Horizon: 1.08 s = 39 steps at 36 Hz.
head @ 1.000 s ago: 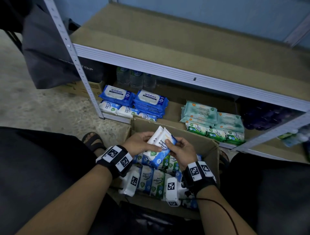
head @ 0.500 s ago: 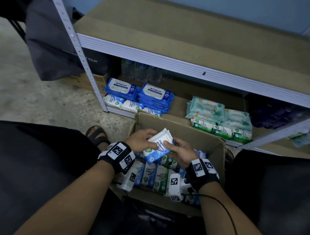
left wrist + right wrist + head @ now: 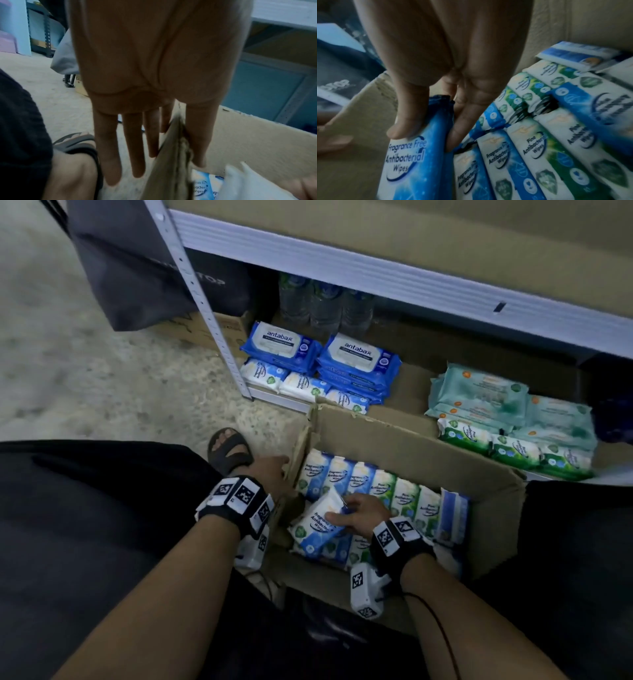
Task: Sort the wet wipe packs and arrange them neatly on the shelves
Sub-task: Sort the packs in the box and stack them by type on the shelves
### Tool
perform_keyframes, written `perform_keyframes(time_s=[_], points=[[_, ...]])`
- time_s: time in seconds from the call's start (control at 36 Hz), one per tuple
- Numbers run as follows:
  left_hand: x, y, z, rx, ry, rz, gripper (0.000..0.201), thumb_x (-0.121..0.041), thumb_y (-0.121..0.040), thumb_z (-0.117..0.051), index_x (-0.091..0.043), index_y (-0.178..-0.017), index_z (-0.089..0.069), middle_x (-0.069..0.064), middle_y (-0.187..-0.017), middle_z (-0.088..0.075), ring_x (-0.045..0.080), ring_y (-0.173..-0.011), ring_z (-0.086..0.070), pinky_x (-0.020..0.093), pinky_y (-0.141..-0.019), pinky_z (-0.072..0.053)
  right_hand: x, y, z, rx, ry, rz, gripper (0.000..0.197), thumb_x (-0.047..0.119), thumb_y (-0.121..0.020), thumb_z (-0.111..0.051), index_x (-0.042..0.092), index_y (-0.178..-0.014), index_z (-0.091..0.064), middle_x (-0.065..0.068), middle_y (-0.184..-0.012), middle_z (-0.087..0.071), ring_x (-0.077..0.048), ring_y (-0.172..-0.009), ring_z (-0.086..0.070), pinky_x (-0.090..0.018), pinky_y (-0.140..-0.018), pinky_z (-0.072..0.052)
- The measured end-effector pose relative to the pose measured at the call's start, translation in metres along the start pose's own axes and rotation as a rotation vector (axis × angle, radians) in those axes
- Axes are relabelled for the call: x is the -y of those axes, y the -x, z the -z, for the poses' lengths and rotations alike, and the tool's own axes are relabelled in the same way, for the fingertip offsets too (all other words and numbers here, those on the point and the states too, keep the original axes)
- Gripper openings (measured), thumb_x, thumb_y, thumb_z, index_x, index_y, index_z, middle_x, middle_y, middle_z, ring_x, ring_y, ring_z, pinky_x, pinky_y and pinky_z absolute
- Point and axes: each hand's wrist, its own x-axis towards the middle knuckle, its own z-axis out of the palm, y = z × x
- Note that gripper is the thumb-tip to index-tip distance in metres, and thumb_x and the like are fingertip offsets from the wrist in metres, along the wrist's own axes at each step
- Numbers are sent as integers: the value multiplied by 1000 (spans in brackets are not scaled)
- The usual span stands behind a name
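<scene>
My right hand [image 3: 339, 517] [image 3: 426, 138] pinches a blue-and-white fragrance-free wipes pack [image 3: 317, 527] [image 3: 412, 159] by its top edge, low inside the cardboard box [image 3: 411, 446], over the near-left packs. My left hand [image 3: 274, 470] [image 3: 168, 162] holds the box's left wall [image 3: 171, 155], thumb inside and straight fingers outside. Several blue and green packs [image 3: 359, 481] [image 3: 530, 148] stand in rows in the box. On the bottom shelf, blue antabax packs [image 3: 356, 354] lie behind small blue-white packs [image 3: 301, 385] at left. Teal packs [image 3: 479, 392] and green packs [image 3: 513, 450] lie at right.
A perforated shelf upright [image 3: 202, 302] stands left of the box, with a dark bag [image 3: 137, 268] hanging beside it. Water bottles [image 3: 322, 299] stand at the shelf's back. My sandalled foot [image 3: 229, 450] is by the box's left corner. The upper shelf rail [image 3: 376, 275] overhangs.
Both hands held the pack above the box before. The left hand has let go and moved to the box's left wall. The right hand has lowered the pack into the box.
</scene>
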Motion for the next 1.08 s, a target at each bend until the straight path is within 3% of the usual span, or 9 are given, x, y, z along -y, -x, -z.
perform_keyframes(time_s=[0.11,0.33,0.44,0.56,0.67,0.75,0.86,0.97,1.08], points=[[9,-10,-1,41,24,-75,57,-32,-88,-71,-26,-140,-48,1,-134,-60,23,-118,-57,32,-95,-47,11,-20,-14,83,236,82,60,35,-78,-83,9,-126,-60,-5,-121,-59,-27,-115,-58,-41,-97,-49],[42,-37,-2,174,329,-91,56,-42,-66,-85,-40,-119,-67,-6,-117,-71,21,-114,-64,51,-102,-47,19,-65,-46,172,415,154,51,27,-76,-84,13,-120,-64,2,-113,-62,-15,-104,-59,-20,-80,-41],[39,-34,4,261,415,-60,61,-31,-77,-83,-39,-132,-57,-18,-118,-69,4,-117,-60,31,-104,-45,6,-80,-52,164,432,180,53,24,-76,-84,12,-123,-63,3,-110,-59,-13,-102,-57,-18,-80,-40],[34,-31,8,236,409,-112,57,-29,-81,-78,-40,-131,-55,-32,-103,-68,-16,-101,-59,5,-81,-43,-2,-90,-56,123,484,222,61,30,-77,-83,11,-130,-60,-6,-123,-61,-20,-109,-60,-26,-91,-48],[40,-30,7,151,441,-123,57,-13,-81,-78,-32,-131,-57,-36,-88,-67,-23,-88,-57,1,-73,-42,-3,-99,-67,58,559,260,59,32,-80,-81,10,-131,-62,-10,-126,-64,-26,-114,-60,-23,-90,-44],[42,-31,8,165,435,-120,61,-12,-81,-78,-35,-132,-54,-40,-84,-65,-25,-87,-56,2,-75,-41,-4,-100,-73,-13,767,357,49,43,-81,-75,21,-124,-67,-11,-115,-69,-32,-108,-61,-36,-90,-50],[42,-33,8,158,446,-144,64,-11,-80,-79,-23,-137,-53,-46,-71,-58,-31,-78,-51,-4,-72,-36,-3,-98,-75,-71,887,439,44,34,-81,-73,18,-121,-68,-16,-111,-69,-37,-108,-59,-41,-87,-50],[43,-35,7,166,493,-150,65,-7,-79,-78,-23,-137,-53,-41,-78,-63,-27,-84,-54,-3,-74,-38,2,-101,-75,-22,999,374,43,36,-88,-65,15,-125,-62,-18,-107,-66,-36,-104,-60,-40,-82,-50],[46,-34,6,217,572,-131,70,-4,-80,-77,-22,-142,-50,-25,-103,-70,-14,-102,-59,3,-82,-42,5,-101,-78,17,1057,324,47,39,-94,-58,12,-131,-49,-17,-113,-62,-36,-104,-60,-41,-77,-51]])
